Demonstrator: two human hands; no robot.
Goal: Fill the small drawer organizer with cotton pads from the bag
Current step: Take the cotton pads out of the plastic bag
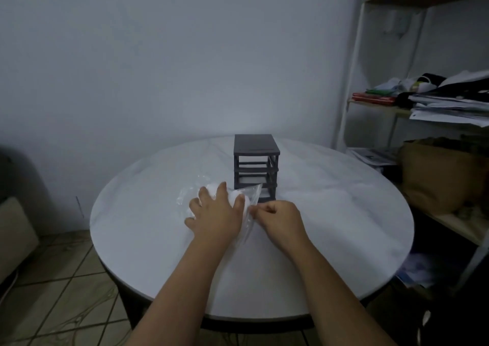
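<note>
Left hand (214, 214) lies spread palm-down; right hand (281, 220) is curled, fingertips pinching.

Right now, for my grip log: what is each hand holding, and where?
Right hand pinches the clear plastic bag of white cotton pads at its edge; left hand presses on its middle.

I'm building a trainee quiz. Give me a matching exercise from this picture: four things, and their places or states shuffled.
1 left hand
2 right hand
3 drawer organizer
4 shelf unit

a pinches an edge of the bag
b stands on the table, behind the bag
c lies spread on the bag
d stands right of the table

Pairs: 1c, 2a, 3b, 4d
</note>
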